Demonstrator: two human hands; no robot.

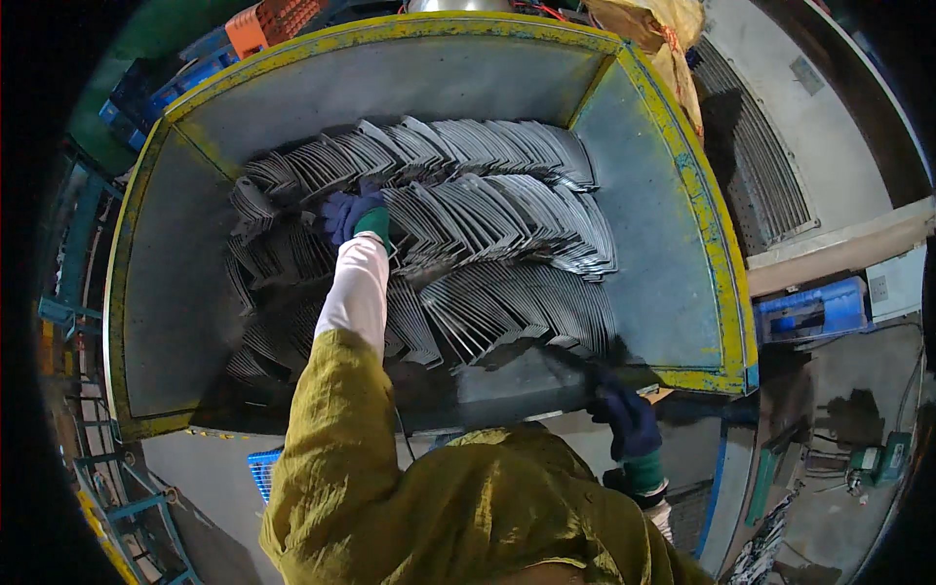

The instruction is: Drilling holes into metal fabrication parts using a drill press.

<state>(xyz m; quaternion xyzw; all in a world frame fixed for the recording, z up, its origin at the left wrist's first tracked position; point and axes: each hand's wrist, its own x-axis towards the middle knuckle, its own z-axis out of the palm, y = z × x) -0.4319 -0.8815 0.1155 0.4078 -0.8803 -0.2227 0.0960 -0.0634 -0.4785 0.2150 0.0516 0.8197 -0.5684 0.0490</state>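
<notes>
My left hand point(353, 214), in a dark blue glove with a green cuff, reaches down into a large grey metal bin with a yellow rim point(419, 29). Its fingers curl at the left end of the middle row of bent grey metal brackets point(487, 219); what lies under them is hidden. My right hand point(629, 424), gloved the same way, is low at the bin's near right edge. It lies in shadow, and a dark shape by its fingertips is too dim to identify. More nested brackets stand in a far row point(429, 146) and a near row point(517, 307).
The bin's high walls surround the brackets. Beyond it, at the back left, sits an orange crate point(268, 27). A blue plastic crate point(814, 310) stands at the right, and blue metal framing point(73, 253) at the left. A tan sack point(663, 29) hangs by the far right corner.
</notes>
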